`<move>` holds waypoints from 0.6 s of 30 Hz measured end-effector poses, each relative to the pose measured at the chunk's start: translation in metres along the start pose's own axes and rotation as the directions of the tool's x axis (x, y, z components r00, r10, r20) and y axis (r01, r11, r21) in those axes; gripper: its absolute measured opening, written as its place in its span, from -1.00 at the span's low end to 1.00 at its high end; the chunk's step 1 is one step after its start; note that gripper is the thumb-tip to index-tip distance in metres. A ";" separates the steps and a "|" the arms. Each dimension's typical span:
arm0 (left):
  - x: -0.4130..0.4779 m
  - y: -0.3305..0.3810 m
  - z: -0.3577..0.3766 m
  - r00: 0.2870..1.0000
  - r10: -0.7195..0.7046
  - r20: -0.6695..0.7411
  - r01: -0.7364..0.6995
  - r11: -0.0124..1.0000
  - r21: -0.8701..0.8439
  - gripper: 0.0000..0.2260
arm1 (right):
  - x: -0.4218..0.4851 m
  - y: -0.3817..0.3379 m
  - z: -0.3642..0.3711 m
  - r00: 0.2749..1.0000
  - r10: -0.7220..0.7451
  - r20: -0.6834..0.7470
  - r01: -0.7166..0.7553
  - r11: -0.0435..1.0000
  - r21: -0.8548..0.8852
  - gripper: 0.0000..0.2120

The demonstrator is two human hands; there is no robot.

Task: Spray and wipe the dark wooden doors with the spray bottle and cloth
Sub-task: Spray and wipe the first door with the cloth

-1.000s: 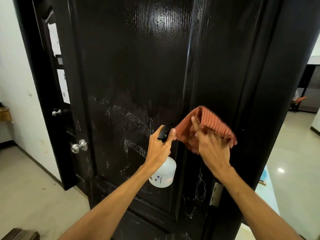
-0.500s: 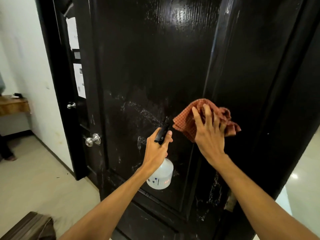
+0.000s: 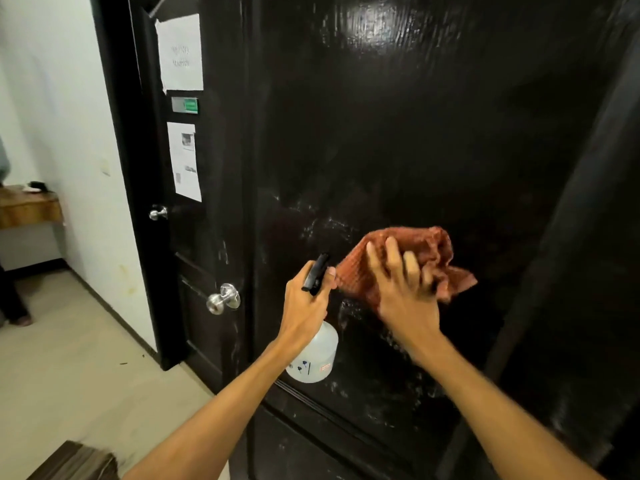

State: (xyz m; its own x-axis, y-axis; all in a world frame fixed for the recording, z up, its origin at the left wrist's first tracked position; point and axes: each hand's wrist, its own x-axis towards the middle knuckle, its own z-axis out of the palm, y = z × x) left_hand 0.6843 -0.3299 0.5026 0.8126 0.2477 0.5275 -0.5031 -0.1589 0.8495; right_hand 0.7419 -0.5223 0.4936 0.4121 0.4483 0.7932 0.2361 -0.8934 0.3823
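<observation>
Progress: my right hand [image 3: 405, 299], fingers flat, slid the rust-red checked cloth [image 3: 427, 256] off the edge strip onto the streaky main panel of the dark wooden door [image 3: 415, 133]; left hand [image 3: 304, 306] still grips the white plastic spray bottle [image 3: 317, 355].

Glossy black door [image 3: 433, 133], rust-red checked cloth [image 3: 415, 258], translucent white spray bottle [image 3: 317, 358]
</observation>
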 end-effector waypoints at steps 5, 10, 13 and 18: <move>0.025 -0.022 -0.053 1.000 -0.020 0.008 0.020 1.000 0.008 -0.83 | 0.011 -0.038 0.026 0.991 -0.136 0.008 0.136 0.989 0.055 -0.32; 0.053 -0.034 -0.093 1.000 -0.002 -0.019 0.002 1.000 0.028 -0.81 | 0.145 -0.049 -0.008 0.994 0.095 -0.056 -0.097 0.994 -0.039 -0.35; 0.064 -0.036 -0.113 0.999 0.027 -0.032 -0.026 0.998 0.049 -0.83 | 0.107 -0.090 0.029 0.995 -0.089 0.038 0.091 0.994 -0.055 -0.33; 0.082 -0.039 -0.145 0.998 0.026 -0.049 -0.024 0.998 0.057 -0.85 | 0.119 -0.099 0.054 0.974 -0.202 0.103 0.188 0.973 0.135 -0.34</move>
State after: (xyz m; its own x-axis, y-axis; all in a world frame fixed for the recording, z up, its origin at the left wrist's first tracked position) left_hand 0.7284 -0.1647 0.5132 0.7838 0.2895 0.5495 -0.5044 -0.2193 0.8351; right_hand 0.8155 -0.3792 0.5245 0.4442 0.6204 0.6463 0.4261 -0.7809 0.4568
